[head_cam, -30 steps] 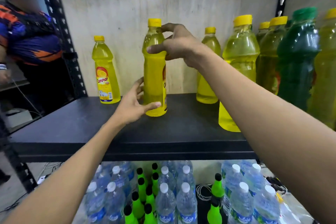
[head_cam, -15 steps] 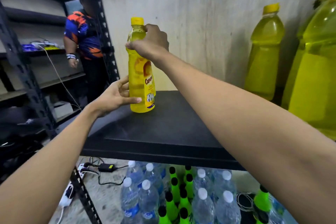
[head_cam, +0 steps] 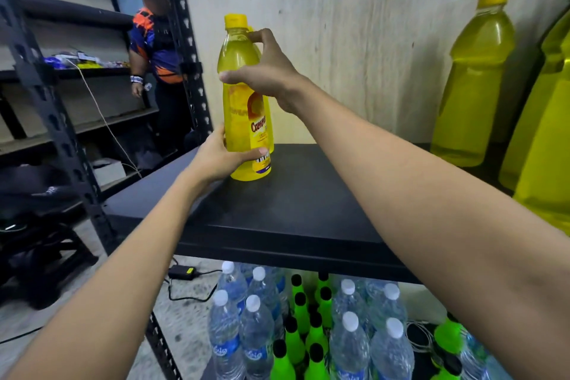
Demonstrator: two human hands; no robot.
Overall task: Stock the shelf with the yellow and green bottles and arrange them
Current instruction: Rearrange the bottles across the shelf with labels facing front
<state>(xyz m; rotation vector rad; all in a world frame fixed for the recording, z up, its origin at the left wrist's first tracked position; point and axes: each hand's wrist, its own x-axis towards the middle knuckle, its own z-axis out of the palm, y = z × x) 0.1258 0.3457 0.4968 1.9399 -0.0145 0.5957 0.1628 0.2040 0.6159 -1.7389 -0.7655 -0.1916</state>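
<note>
A yellow labelled bottle (head_cam: 243, 120) with a yellow cap stands upright near the left end of the black shelf (head_cam: 296, 210). My right hand (head_cam: 265, 74) grips its shoulder from the right, thumb across the front. My left hand (head_cam: 222, 157) holds its lower part, thumb over the label. Another yellow bottle stands directly behind it, almost fully hidden. A larger yellow bottle (head_cam: 475, 80) stands against the wall at the right, and more yellow bottles (head_cam: 546, 139) crowd the right edge.
A black perforated upright (head_cam: 185, 49) frames the shelf's left side. Below the shelf stand several clear water bottles (head_cam: 348, 345) and neon green bottles (head_cam: 308, 327). A person (head_cam: 154, 49) stands at other shelving to the left. A black adapter and cable (head_cam: 182, 272) lie on the floor.
The view has swung left with the bottle carried toward the shelf's left end. My left thumb now wraps over the label, and the bottle stands in front of the far-left yellow bottle.
</note>
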